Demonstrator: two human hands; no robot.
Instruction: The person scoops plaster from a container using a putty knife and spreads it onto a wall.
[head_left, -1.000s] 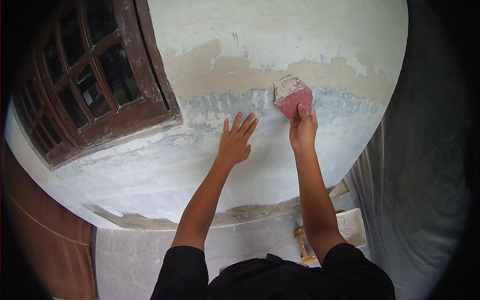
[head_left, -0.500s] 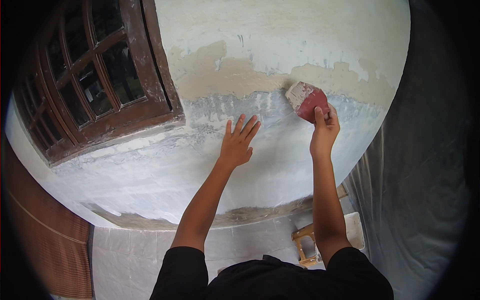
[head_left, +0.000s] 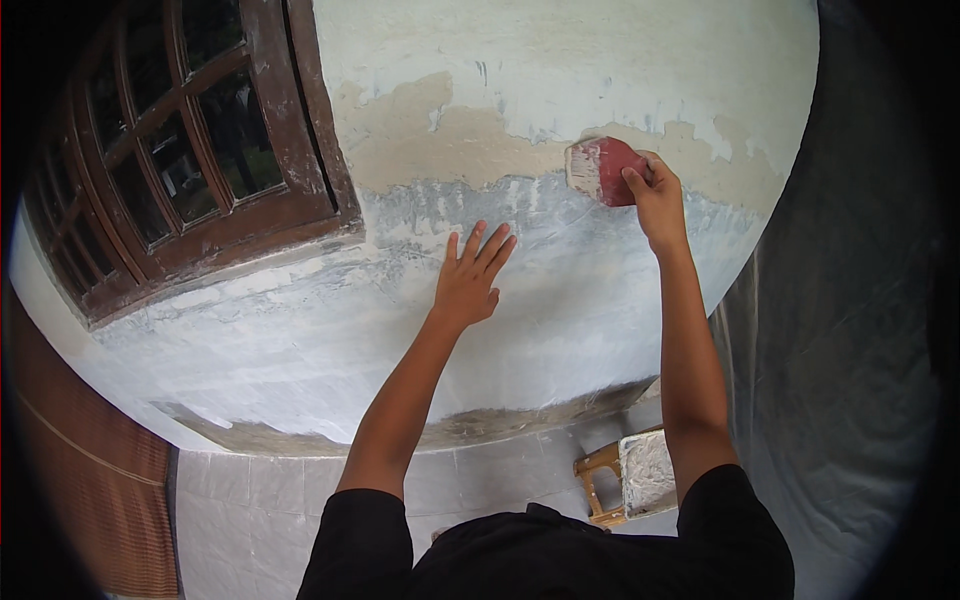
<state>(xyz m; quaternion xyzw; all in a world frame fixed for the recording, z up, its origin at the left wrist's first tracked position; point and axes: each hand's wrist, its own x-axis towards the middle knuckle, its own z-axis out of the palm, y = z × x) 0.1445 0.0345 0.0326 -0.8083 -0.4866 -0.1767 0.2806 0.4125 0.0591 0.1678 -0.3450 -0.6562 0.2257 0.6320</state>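
My right hand point(head_left: 657, 198) grips a red putty scraper point(head_left: 622, 172) by its narrower end, thumb on the near face. White paste coats the scraper's left-hand edge, which is at the wall point(head_left: 560, 300) where a beige patch meets greyish-white coating; whether it presses on the surface I cannot tell. Lower and to the left, my left hand point(head_left: 470, 275) has its fingers spread, palm toward the wall, and holds nothing. Smeared, uneven whitish coating surrounds both hands.
A brown wooden window point(head_left: 200, 150) with glass panes is at upper left. Below right, a tray point(head_left: 625, 475) of white paste rests by a yellowish stool point(head_left: 597, 480). Plastic sheeting point(head_left: 830, 380) hangs at right; a brown slatted blind point(head_left: 90, 470) is at lower left.
My right hand has moved slightly up and right, and the scraper has turned so its coated edge faces left. The paste tray shows more fully. My left hand stays nearly in place.
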